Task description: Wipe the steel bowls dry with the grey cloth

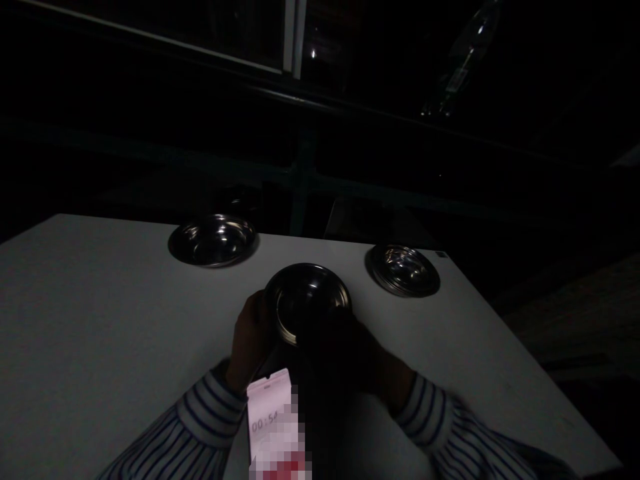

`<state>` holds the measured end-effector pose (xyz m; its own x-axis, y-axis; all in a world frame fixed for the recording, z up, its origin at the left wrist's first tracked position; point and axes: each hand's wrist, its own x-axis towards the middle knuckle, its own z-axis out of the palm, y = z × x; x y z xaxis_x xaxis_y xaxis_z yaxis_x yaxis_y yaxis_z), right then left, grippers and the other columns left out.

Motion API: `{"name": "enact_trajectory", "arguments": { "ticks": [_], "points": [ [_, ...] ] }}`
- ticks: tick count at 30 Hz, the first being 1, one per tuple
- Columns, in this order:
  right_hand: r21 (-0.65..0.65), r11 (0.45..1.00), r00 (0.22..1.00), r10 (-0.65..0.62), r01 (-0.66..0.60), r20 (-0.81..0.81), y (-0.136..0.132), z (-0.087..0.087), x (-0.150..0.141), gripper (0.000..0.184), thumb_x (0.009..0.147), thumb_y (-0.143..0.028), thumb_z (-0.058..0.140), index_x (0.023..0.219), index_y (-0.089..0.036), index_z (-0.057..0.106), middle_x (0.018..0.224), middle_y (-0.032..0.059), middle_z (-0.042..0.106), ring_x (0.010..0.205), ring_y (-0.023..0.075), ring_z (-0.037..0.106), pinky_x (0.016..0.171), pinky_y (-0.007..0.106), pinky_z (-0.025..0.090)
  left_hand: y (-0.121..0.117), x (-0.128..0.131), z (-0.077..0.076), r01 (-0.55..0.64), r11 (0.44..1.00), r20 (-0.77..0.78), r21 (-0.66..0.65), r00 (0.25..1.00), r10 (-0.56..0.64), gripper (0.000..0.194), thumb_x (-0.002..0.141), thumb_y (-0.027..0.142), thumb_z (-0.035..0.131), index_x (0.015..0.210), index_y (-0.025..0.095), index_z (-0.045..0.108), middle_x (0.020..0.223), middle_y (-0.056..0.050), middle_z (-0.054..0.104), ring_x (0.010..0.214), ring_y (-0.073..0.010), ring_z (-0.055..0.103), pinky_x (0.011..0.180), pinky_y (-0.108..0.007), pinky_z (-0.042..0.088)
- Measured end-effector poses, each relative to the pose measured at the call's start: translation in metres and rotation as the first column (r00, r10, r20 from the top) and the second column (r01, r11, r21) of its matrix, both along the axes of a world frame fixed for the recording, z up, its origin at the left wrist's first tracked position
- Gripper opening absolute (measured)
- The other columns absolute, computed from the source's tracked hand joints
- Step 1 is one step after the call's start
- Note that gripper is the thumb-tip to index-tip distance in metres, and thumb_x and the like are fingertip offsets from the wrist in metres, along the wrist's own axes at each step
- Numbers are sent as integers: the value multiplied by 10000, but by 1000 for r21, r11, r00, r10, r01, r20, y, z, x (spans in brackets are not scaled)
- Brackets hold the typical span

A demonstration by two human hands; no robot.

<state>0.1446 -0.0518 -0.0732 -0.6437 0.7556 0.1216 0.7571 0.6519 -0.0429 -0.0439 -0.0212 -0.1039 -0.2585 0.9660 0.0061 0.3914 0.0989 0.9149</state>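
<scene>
The scene is very dark. A steel bowl (307,300) is tilted toward me at the middle of a white table (100,320). My left hand (250,340) curls round the bowl's left rim and holds it. My right hand (370,367) is at the bowl's lower right side, but it is lost in shadow and its fingers cannot be made out. Both arms wear white sleeves with blue stripes. A lit phone screen (273,420) with a timer stands between my forearms, near the table's front edge.
Two more steel bowls rest on the table: one (213,240) at the back left, one (403,269) at the back right near the far edge. Beyond the table lie dark rails and a dim window frame (295,37).
</scene>
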Motion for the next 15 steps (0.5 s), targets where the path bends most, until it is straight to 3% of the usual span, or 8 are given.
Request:
{"name": "enact_trajectory", "arguments": {
  "ticks": [4, 6, 10, 15],
  "points": [
    [36, 998, 998, -45, 43, 53, 2, 8, 19, 360, 850, -242, 491, 1202, -178, 521, 1213, 109, 533, 1197, 267, 399, 1034, 471, 285, -1, 2, -3, -9, 1000, 32, -17, 999, 10, 440, 793, 423, 394, 1089, 139, 552, 907, -116, 673, 772, -238, 632, 604, -334, 480],
    [51, 982, 980, -184, 180, 81, -1, 9, 19, 379, 852, -240, 463, 1222, -171, 508, 1252, 129, 494, 1213, 290, 367, 1015, 471, 310, -3, 2, -7, -23, 1000, 39, -5, 999, 24, 414, 791, 416, 405, 1075, 153, 551, 967, -116, 664, 847, -242, 627, 676, -340, 485],
    [-26, 821, 818, -566, 571, 105, -14, 13, 2, 462, 855, -279, 427, 1299, -152, 409, 1302, 183, 415, 1106, 327, 448, 769, 401, 483, -9, 4, -19, 8, 997, 29, 80, 1000, -11, 477, 719, 440, 519, 1115, 174, 521, 1076, -117, 631, 960, -271, 597, 781, -380, 477],
    [-302, 668, 725, -675, 680, 139, -17, 22, -10, 529, 882, -272, 362, 1361, -79, 250, 1141, 194, 551, 969, 281, 547, 723, 354, 471, -16, 9, -20, 89, 982, -74, 164, 994, -78, 768, 530, 460, 699, 1197, 153, 477, 1259, -172, 515, 1152, -342, 470, 947, -446, 379]
  ]
}}
